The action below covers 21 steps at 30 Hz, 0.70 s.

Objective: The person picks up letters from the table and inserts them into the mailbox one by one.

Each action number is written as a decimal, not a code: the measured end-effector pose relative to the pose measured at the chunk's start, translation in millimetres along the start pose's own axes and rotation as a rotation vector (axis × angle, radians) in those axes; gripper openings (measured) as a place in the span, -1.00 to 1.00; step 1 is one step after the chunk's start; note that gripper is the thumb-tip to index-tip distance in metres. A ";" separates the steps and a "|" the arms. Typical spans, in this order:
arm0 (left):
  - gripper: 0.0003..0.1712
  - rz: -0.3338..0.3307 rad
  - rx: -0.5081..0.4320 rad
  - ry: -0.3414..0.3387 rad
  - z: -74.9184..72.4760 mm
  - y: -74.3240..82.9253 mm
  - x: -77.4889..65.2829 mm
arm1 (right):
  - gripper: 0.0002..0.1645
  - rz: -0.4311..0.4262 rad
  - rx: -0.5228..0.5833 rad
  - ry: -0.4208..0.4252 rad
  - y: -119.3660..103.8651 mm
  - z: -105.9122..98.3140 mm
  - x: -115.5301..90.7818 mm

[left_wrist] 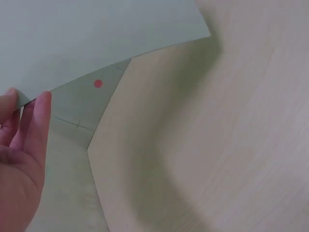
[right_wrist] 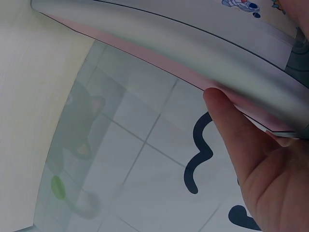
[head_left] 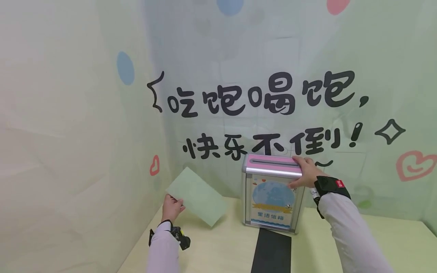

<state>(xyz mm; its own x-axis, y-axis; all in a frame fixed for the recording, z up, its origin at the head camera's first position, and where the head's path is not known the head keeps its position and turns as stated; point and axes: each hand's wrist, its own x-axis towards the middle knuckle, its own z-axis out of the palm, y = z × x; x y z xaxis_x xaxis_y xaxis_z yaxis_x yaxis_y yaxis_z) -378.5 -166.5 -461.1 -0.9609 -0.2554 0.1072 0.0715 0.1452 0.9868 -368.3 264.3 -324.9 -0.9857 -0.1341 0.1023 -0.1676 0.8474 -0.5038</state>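
Observation:
A pale green sheet of paper or card hangs tilted above the table's left side. My left hand pinches its lower left edge between thumb and fingers; in the left wrist view the sheet hovers over the tabletop. To the right stands a letter box with a silver metal frame, a pink top and a globe picture on its front. A long dark slot runs along that top. My right hand grips the box's upper right corner, fingers over the top and thumb at the front.
A black strip lies on the pale wooden table in front of the box. Close behind the box rises a wall with large black lettering. Another wall borders the table on the left.

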 end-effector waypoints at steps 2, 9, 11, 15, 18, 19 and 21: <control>-0.51 -0.031 -0.068 0.021 0.5 1.0 1.7 | 0.26 -0.004 -0.001 0.003 0.8 0.5 0.1; -0.53 -0.059 -0.225 0.080 2.4 15.1 12.9 | 0.25 -0.020 -0.005 0.016 1.2 -0.4 -0.1; -0.53 -0.050 -0.258 0.086 4.0 21.9 16.0 | 0.25 -0.019 -0.005 0.018 1.7 -0.7 -0.3; -0.52 -0.024 -0.299 0.092 5.6 34.8 20.0 | 0.24 -0.031 -0.015 0.019 2.8 -0.6 0.4; -0.52 -0.012 -0.319 0.093 6.3 45.6 21.6 | 0.24 -0.038 -0.020 0.019 3.3 -0.5 0.4; -0.53 -0.005 -0.328 0.091 6.2 50.1 22.4 | 0.24 -0.039 -0.019 0.018 2.9 -0.4 0.9; -0.52 0.009 -0.350 0.081 5.6 60.9 24.2 | 0.24 -0.030 -0.017 0.015 2.2 0.1 1.7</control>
<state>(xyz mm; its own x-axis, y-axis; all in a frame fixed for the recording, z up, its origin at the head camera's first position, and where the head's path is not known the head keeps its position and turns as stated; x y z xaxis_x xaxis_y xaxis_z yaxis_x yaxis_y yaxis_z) -399.0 -158.5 -399.0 -0.9365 -0.3325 0.1111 0.1801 -0.1847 0.9662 -370.3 265.9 -325.9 -0.9797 -0.1524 0.1300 -0.1969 0.8520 -0.4852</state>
